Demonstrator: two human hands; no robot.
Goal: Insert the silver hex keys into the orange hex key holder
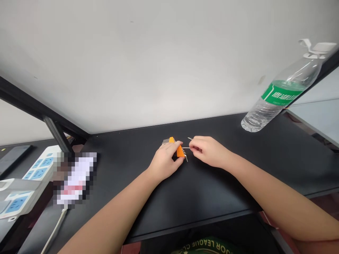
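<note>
My left hand [166, 160] is closed around an orange hex key holder [180, 152] just above the black tabletop. Several thin metal hex keys [165, 141] stick out of the holder's far left side, and short bent ends show at its lower right. Close by on the right, my right hand [208, 150] pinches a thin hex key [186, 147], whose shaft reaches to the holder's edge. Another metal tip [190, 138] pokes out beyond the right fingers. Whether both belong to one key is hidden by the fingers.
At the back right of the black table [212, 197] stands a large water bottle [275, 91] with a green label. On the left lie a pixelated phone-like object [76, 180] with a white cable [54, 229] and a white power strip [42, 165]. A pale wall rises behind.
</note>
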